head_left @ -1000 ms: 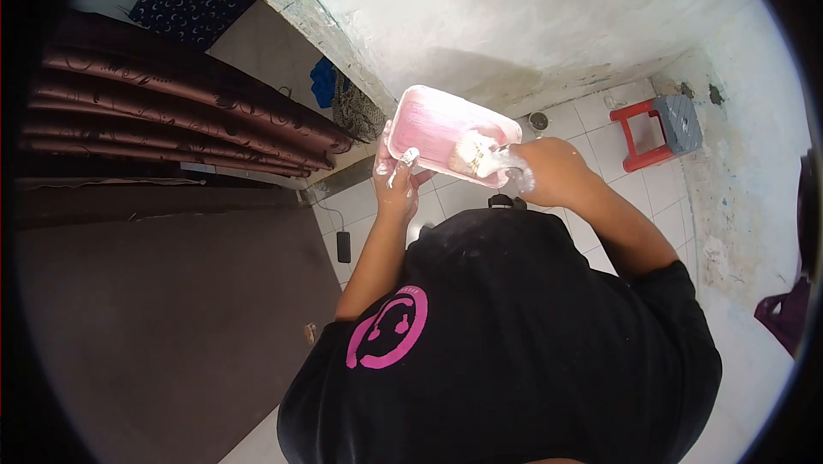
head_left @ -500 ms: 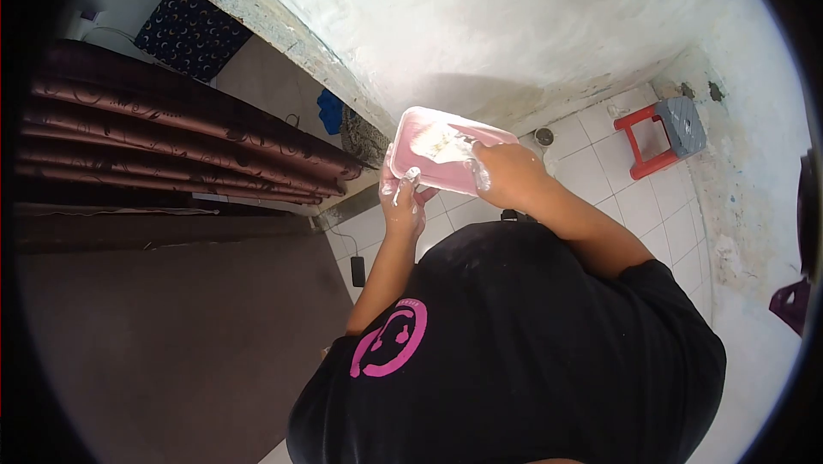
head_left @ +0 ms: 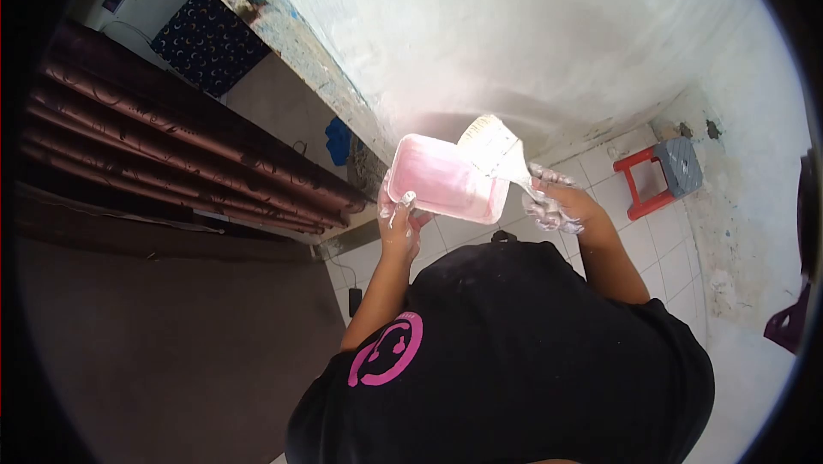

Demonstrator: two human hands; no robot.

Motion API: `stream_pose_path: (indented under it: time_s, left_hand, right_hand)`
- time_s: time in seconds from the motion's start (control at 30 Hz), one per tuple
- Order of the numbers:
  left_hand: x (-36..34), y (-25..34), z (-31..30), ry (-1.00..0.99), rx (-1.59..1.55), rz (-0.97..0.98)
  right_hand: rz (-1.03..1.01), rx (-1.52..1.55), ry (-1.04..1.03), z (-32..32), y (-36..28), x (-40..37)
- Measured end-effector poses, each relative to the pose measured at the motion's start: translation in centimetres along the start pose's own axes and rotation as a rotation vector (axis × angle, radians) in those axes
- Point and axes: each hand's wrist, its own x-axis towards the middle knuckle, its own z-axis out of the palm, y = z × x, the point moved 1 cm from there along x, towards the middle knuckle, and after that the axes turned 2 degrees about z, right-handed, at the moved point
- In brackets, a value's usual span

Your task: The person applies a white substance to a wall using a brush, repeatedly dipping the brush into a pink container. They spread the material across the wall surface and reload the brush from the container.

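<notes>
My left hand [head_left: 399,220] grips the near left corner of a pink rectangular tray [head_left: 429,200], its thumb over the rim. White paint smears coat the tray's inside and my fingers. In my right hand [head_left: 555,200] is a wide paintbrush [head_left: 501,151], held by its handle. The brush's pale bristles point up and away, over the tray's right end. Fingers of the right hand are closed round the handle and covered in white paint.
A whitish wall [head_left: 514,35] rises ahead. A red and grey step stool [head_left: 656,177] stands at the right on the tiled floor [head_left: 600,198]. Brown curtains [head_left: 189,138] hang at the left above a dark brown surface [head_left: 189,344]. A small black object [head_left: 355,302] lies on the floor.
The paintbrush has come up from inside the tray to above its right end, its bristles now pointing away. My right hand has turned and moved right; the left hand still holds the tray.
</notes>
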Motion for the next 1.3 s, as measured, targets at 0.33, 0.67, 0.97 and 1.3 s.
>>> stream_pose_path:
  time_s: [0.33,0.67,0.97,1.3]
  left_hand:
    - [0.7,0.7,-0.6,0.016,-0.037,0.041]
    - [-0.9,0.8,-1.0,0.082,-0.088,0.05]
    - [-1.4,-0.4,-1.2,0.132,-0.103,0.041]
    - [-4.0,-1.9,-2.9,0.16,0.04,-0.028]
  right_hand:
    - [-0.192,-0.007,0.177,-2.3,-2.5,3.0]
    - [-0.322,-0.148,0.43,0.0,-12.0,5.1]
    - [-0.584,-0.423,0.505,-0.5,-12.8,7.5]
    - [-0.117,-0.088,0.573,-4.2,-8.3,7.5]
